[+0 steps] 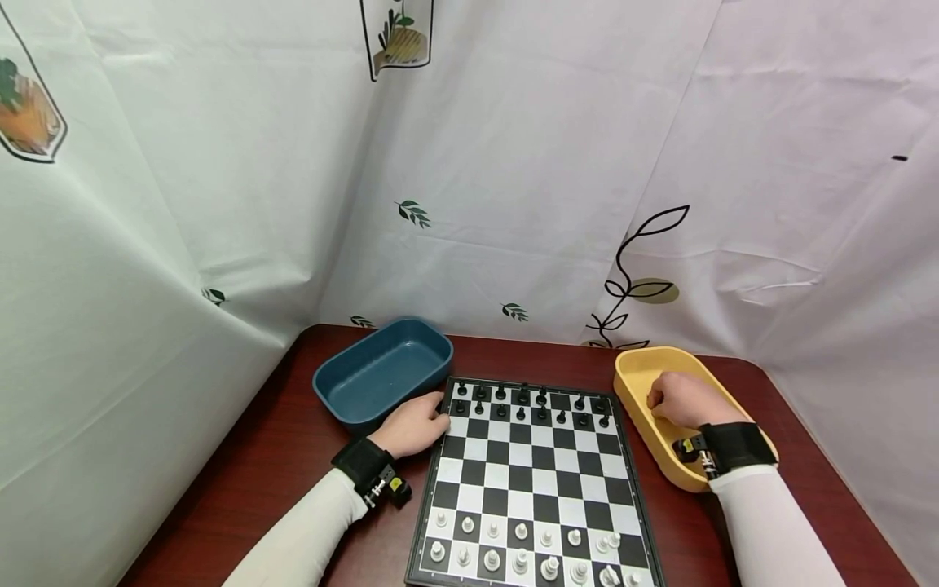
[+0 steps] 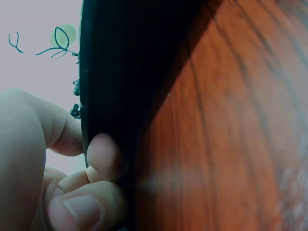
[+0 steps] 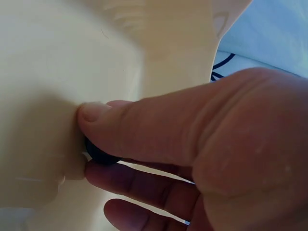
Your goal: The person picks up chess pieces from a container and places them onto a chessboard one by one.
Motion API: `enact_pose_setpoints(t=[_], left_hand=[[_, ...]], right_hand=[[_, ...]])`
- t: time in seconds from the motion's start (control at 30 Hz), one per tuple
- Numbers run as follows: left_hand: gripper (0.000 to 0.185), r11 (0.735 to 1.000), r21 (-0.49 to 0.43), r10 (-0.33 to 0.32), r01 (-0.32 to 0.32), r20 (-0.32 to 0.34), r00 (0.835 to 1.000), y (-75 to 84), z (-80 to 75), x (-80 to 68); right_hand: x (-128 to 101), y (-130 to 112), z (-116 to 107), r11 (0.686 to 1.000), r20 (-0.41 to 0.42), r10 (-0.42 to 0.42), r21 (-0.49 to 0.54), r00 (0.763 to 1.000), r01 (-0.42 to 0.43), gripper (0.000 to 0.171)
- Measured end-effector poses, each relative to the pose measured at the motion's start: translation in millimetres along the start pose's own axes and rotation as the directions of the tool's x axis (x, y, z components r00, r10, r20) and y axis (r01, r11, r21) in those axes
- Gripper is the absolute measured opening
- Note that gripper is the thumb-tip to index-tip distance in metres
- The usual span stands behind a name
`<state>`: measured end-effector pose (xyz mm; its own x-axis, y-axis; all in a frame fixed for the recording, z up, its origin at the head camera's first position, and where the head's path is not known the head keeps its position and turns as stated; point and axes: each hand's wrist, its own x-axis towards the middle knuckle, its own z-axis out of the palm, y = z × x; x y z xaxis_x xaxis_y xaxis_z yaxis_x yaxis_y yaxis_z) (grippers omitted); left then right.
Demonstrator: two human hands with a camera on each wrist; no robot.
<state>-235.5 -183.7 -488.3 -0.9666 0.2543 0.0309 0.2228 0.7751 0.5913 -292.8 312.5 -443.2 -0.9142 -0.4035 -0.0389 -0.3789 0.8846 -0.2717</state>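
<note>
A magnetic-looking chessboard (image 1: 534,481) lies on the table, with black pieces (image 1: 523,395) in two rows at its far end and white pieces (image 1: 492,559) at the near end. At the board's far left edge is my left hand (image 1: 412,425); its thumb and fingers grip the dark side of the board, seen close up in the left wrist view. My right hand (image 1: 685,399) is down inside the yellow tray (image 1: 663,466). Between its thumb and fingers it pinches a small black chess piece (image 3: 102,155), mostly hidden by the thumb.
A blue tray (image 1: 383,367) stands at the back left, right beside the left hand. The dark red wooden table (image 1: 242,481) ends at a white patterned curtain (image 1: 499,212) behind and on both sides. The far black row shows a gap toward its right.
</note>
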Motion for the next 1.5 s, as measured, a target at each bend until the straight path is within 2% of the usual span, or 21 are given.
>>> enact_pose_setpoints(t=[0.27, 0.5, 0.77, 1.1, 1.3, 1.5], left_hand=[[0.038, 1.000, 0.006, 0.002, -0.002, 0.003, 1.000, 0.3, -0.5, 0.3], [0.040, 1.000, -0.004, 0.005, -0.005, 0.008, 1.000, -0.6, -0.8, 0.0], [0.040, 1.000, -0.009, 0.010, -0.010, 0.008, 1.000, -1.5, -0.3, 0.1], [0.042, 1.000, -0.004, 0.007, -0.007, 0.008, 1.000, -0.7, -0.6, -0.5], [0.043, 1.000, 0.001, 0.006, -0.006, 0.012, 1.000, 0.5, -1.1, -1.1], [0.043, 1.000, 0.000, 0.003, -0.003, 0.013, 1.000, 2.1, -2.4, -2.2]], right_hand=[[0, -2, 1, 0.999, -0.008, 0.024, 0.040, 1.000, -0.023, 0.016], [1, -1, 2, 1.000, -0.048, 0.012, 0.029, 0.999, -0.010, 0.019], [2, -1, 1, 1.000, -0.066, -0.004, 0.002, 0.998, 0.005, 0.011], [1, 2, -1, 0.999, -0.180, -0.048, -0.027, 0.982, 0.044, 0.005], [-3, -1, -11, 1.000, -0.200, -0.004, -0.024, 0.980, -0.001, 0.013], [-6, -10, -19, 0.998, -0.256, 0.043, -0.029, 0.966, -0.053, 0.015]])
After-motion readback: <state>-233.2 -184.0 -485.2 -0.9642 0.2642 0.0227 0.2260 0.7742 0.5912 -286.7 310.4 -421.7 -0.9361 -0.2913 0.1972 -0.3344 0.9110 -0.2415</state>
